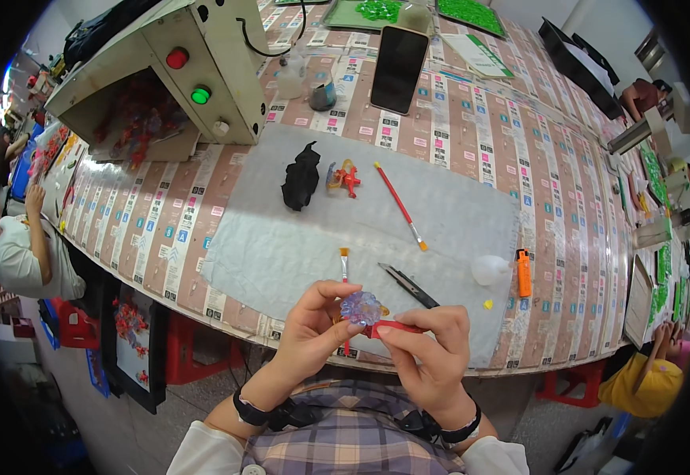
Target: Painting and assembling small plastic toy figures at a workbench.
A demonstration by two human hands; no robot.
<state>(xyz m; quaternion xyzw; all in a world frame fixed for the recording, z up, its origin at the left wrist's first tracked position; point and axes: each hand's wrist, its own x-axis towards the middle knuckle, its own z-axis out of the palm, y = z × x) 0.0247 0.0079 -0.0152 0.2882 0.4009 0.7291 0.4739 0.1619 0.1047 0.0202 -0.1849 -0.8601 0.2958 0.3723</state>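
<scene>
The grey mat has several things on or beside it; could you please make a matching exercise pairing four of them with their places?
Things:
1. black piece
2. orange lighter
3. purple piece
4. phone

Places:
A. beside the mat's right edge
B. between both hands
C. on the table beyond the mat
D. at the far side of the mat, left of a red figure

Pairs: 1-D, 2-A, 3-B, 4-C

A single head-worn fisheye view looked steeply down from above the person's chest, facing forward across the table. The left hand and right hand sat close below the lens; beyond them the bench curved away, its far rim perhaps distorted.
</scene>
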